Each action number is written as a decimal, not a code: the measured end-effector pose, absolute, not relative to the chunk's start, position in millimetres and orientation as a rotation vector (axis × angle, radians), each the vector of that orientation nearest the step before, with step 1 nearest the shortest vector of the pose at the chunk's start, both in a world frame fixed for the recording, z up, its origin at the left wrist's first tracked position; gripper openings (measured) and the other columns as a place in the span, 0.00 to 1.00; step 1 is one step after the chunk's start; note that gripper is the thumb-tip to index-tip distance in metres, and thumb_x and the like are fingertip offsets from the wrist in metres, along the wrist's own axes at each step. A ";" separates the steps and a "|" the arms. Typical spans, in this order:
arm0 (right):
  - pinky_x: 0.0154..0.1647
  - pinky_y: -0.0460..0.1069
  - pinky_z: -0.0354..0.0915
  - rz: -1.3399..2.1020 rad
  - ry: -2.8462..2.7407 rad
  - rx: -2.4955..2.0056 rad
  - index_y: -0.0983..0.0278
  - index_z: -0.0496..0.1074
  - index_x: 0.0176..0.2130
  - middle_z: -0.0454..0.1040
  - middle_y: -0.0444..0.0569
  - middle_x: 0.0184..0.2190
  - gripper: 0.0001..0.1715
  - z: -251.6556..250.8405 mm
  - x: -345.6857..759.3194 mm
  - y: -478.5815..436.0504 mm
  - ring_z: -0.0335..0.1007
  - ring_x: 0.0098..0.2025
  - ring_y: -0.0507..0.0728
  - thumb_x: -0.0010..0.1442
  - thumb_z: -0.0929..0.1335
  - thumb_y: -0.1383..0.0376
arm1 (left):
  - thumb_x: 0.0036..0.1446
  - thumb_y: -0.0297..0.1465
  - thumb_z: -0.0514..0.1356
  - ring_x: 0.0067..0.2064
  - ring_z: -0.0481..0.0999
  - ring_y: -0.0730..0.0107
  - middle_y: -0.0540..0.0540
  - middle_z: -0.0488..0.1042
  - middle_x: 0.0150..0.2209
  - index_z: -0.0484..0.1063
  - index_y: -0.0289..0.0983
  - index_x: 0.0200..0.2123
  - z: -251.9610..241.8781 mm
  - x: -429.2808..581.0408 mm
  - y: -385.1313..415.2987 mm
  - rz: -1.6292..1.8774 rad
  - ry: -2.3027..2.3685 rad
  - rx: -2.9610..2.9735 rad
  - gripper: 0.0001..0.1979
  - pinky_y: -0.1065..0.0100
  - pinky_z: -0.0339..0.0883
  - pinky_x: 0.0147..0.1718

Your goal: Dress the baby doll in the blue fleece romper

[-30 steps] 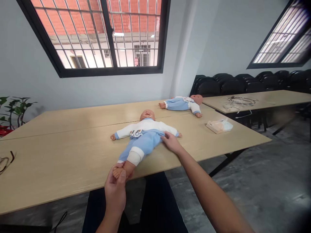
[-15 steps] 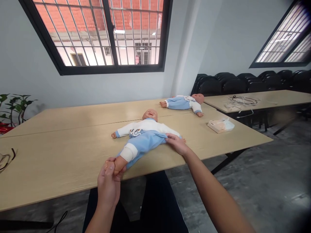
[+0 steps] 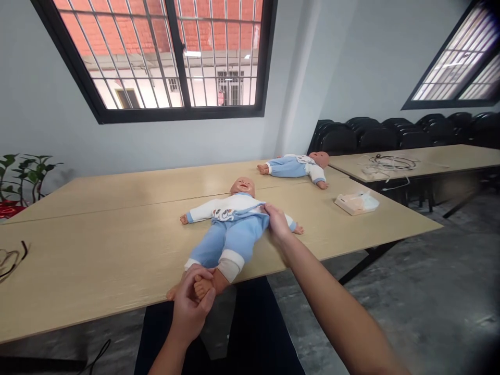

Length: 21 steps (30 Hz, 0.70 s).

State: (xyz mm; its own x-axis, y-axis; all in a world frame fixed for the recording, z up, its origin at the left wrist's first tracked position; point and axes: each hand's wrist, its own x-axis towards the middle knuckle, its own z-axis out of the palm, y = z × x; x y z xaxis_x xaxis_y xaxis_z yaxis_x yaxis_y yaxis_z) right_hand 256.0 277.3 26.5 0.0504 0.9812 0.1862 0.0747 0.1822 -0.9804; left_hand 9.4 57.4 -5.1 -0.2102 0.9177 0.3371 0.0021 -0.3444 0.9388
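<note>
Head view: the near doll (image 3: 242,200) is lying face-up on the table (image 3: 117,250), the left hand (image 3: 192,306) is grasping one foot (image 3: 204,287), and the right hand (image 3: 278,223) is gripping the blue trousers (image 3: 225,239) at the right waist, these covering both legs but apparently not yet lying flat there.

On the worktop (image 3: 117,255), the nearer doll (image 3: 236,229) reaches the front edge; a 2nd doll (image 3: 292,166) lies by the far right corner. A box (image 3: 355,204) sits near the right edge, glasses (image 3: 24,251) toward the left.
</note>
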 end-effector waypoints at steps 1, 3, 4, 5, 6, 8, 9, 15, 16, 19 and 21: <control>0.38 0.51 0.65 0.964 -1.297 -1.180 0.62 0.67 0.32 0.72 0.49 0.30 0.24 26.0 254.8 280.9 0.64 0.34 0.56 0.64 0.62 0.45 | 0.57 0.36 0.67 0.52 0.76 0.55 0.43 0.73 0.43 0.75 0.38 0.38 -5.7 9.4 57.1 1.640 1.140 1.358 0.09 0.56 0.75 0.52; 0.38 0.52 0.64 0.870 -1.314 -1.264 0.61 0.66 0.32 0.70 0.48 0.28 0.20 25.8 255.8 287.0 0.63 0.33 0.57 0.62 0.64 0.48 | 0.58 0.35 0.67 0.53 0.76 0.57 0.44 0.73 0.44 0.75 0.40 0.39 -7.7 9.4 57.0 1.627 1.121 1.392 0.08 0.58 0.74 0.53; 0.39 0.53 0.64 0.810 -1.328 -1.303 0.62 0.67 0.33 0.69 0.48 0.29 0.17 26.2 257.7 289.1 0.63 0.33 0.57 0.59 0.66 0.50 | 0.58 0.34 0.67 0.53 0.76 0.57 0.44 0.72 0.45 0.74 0.40 0.39 -8.8 9.4 57.0 1.617 1.115 1.406 0.07 0.58 0.74 0.53; 0.42 0.53 0.64 0.742 -1.343 -1.335 0.62 0.68 0.35 0.70 0.48 0.31 0.15 27.2 260.2 290.2 0.63 0.35 0.58 0.56 0.68 0.53 | 0.58 0.34 0.66 0.53 0.76 0.58 0.44 0.72 0.45 0.74 0.40 0.39 -9.9 9.5 57.1 1.608 1.114 1.413 0.07 0.59 0.73 0.53; 0.45 0.54 0.64 0.675 -1.361 -1.355 0.62 0.69 0.39 0.70 0.49 0.33 0.16 28.5 263.2 290.0 0.64 0.37 0.59 0.54 0.69 0.55 | 0.58 0.34 0.66 0.53 0.75 0.58 0.44 0.72 0.45 0.74 0.41 0.40 -10.7 9.7 57.2 1.607 1.118 1.413 0.07 0.59 0.73 0.54; 0.49 0.56 0.65 0.569 -1.400 -1.356 0.64 0.69 0.46 0.71 0.52 0.40 0.23 32.0 269.6 284.5 0.65 0.42 0.61 0.52 0.69 0.58 | 0.59 0.34 0.65 0.54 0.75 0.59 0.45 0.72 0.45 0.74 0.41 0.40 -11.3 10.6 57.3 1.616 1.129 1.404 0.07 0.60 0.72 0.54; 0.51 0.57 0.65 0.534 -1.412 -1.343 0.64 0.68 0.49 0.70 0.53 0.44 0.25 33.6 272.8 279.0 0.66 0.44 0.61 0.52 0.69 0.59 | 0.60 0.34 0.65 0.54 0.75 0.59 0.45 0.72 0.45 0.74 0.42 0.41 -11.1 11.3 57.2 1.625 1.133 1.396 0.07 0.60 0.72 0.54; 0.58 0.58 0.64 0.004 -2.068 -0.955 0.62 0.72 0.51 0.69 0.56 0.50 0.18 32.4 285.0 227.5 0.65 0.54 0.63 0.61 0.68 0.63 | 0.58 0.34 0.66 0.54 0.75 0.57 0.44 0.74 0.45 0.74 0.41 0.40 -7.1 15.1 55.7 1.620 1.165 1.411 0.08 0.60 0.70 0.54; 0.58 0.58 0.63 -0.145 -2.143 -0.923 0.61 0.73 0.50 0.69 0.55 0.49 0.15 31.5 285.1 222.0 0.64 0.53 0.63 0.63 0.68 0.64 | 0.58 0.34 0.66 0.53 0.75 0.56 0.44 0.74 0.45 0.75 0.40 0.40 -6.8 15.5 55.6 1.623 1.169 1.411 0.08 0.60 0.70 0.54; 0.57 0.58 0.61 -0.450 -2.168 -1.013 0.58 0.77 0.50 0.71 0.55 0.46 0.15 33.0 282.1 218.2 0.63 0.51 0.63 0.68 0.65 0.67 | 0.58 0.35 0.66 0.53 0.76 0.55 0.43 0.74 0.44 0.75 0.40 0.39 -6.4 16.5 55.6 1.640 1.168 1.404 0.07 0.58 0.71 0.54; 0.58 0.60 0.59 -0.461 -2.185 -1.111 0.57 0.78 0.52 0.72 0.56 0.45 0.17 38.3 278.9 224.3 0.62 0.50 0.64 0.70 0.64 0.64 | 0.58 0.35 0.66 0.53 0.76 0.55 0.42 0.74 0.45 0.75 0.40 0.39 -6.4 16.8 55.3 1.636 1.166 1.416 0.08 0.57 0.72 0.53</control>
State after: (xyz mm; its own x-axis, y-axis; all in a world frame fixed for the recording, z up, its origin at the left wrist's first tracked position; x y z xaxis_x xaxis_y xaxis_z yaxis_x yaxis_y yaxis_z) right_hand 278.9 224.3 38.3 -0.4414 0.5900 0.6761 0.8129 0.5820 0.0228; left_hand 16.8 55.3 -6.4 -0.1861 0.9057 0.3808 0.0646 -0.3755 0.9246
